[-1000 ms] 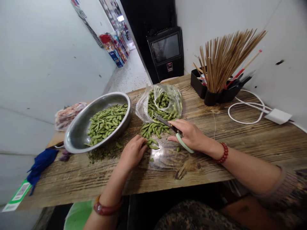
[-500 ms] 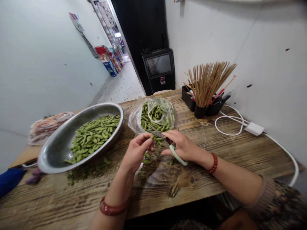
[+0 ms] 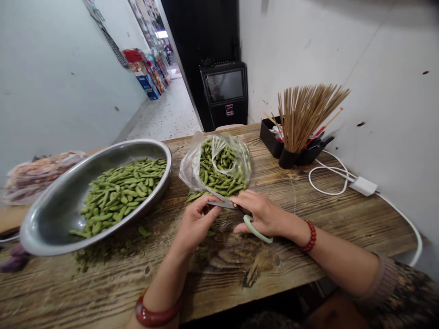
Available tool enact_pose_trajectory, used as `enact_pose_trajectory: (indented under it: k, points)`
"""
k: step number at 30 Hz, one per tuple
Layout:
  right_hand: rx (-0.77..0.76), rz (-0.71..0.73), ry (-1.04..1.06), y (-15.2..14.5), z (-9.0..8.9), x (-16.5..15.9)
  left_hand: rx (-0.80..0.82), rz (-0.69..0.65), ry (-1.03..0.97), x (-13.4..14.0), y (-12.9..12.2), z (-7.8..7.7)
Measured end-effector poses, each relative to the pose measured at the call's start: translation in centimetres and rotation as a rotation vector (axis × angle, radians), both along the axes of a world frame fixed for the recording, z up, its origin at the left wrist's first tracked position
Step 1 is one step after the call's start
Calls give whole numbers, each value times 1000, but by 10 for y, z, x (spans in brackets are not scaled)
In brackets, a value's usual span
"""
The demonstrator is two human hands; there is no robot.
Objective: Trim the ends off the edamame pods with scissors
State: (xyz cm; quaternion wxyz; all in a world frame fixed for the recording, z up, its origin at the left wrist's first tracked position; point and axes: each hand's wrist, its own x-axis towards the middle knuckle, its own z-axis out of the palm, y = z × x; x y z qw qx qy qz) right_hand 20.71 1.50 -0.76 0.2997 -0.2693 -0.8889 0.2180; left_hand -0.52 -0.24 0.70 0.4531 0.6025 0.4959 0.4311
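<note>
Scissors [image 3: 254, 228] swinging flatter since earlier frame, blades [image 3: 225, 205] pointing left from right hand [image 3: 262, 212] gripping them, ending among left hand's [image 3: 196, 224] narrowly pinching fingers; pinch's contents, cannot tell.

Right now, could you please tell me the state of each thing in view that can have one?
Scissors: held in the right hand, blades parted.
Left hand: curled, at the blades.
Plastic bag: open, pods inside.
Metal basin: partly filled with pods.
Brown sticks: standing, fanned out.
White cable: loosely looped.
Screen: looks unlit.
</note>
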Motion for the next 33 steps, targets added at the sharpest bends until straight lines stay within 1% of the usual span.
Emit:
enact_pose_trajectory:
  k: [3, 7, 10, 13, 18, 21, 23, 25, 28, 30, 33]
  points:
    - [-2, 3, -7, -1, 0, -1, 34, -9, 20, 2, -2, 1]
    - [5, 7, -6, -1, -1, -1, 48, -54, 17, 2, -2, 4]
    - [17, 17, -14, -1, -3, -1, 31, -70, -6, 1, -3, 5]
    - [19, 20, -30, -1, -5, 0, -31, -77, -52, 1, -3, 5]
    - [-1, 17, -64, 0, -3, 2, -147, -62, -114, -1, -1, -1]
    - [-29, 11, -37, 2, -3, 2, -117, -26, -60, -3, 1, -4]
    - [-42, -17, 20, 4, -4, 2, -89, 19, -62, -4, 1, -5]
    - [-40, -69, 87, 6, -7, 3, -122, 60, -149, -3, 1, -4]
    - [-20, -128, 132, 7, -9, 3, -236, 84, -373, 0, 0, -2]
    - [-13, -131, 108, 6, -9, 2, -283, 76, -489, 1, 0, 0]
    - [-4, -98, 65, 4, -8, 1, -301, 95, -580, 2, 1, 3]
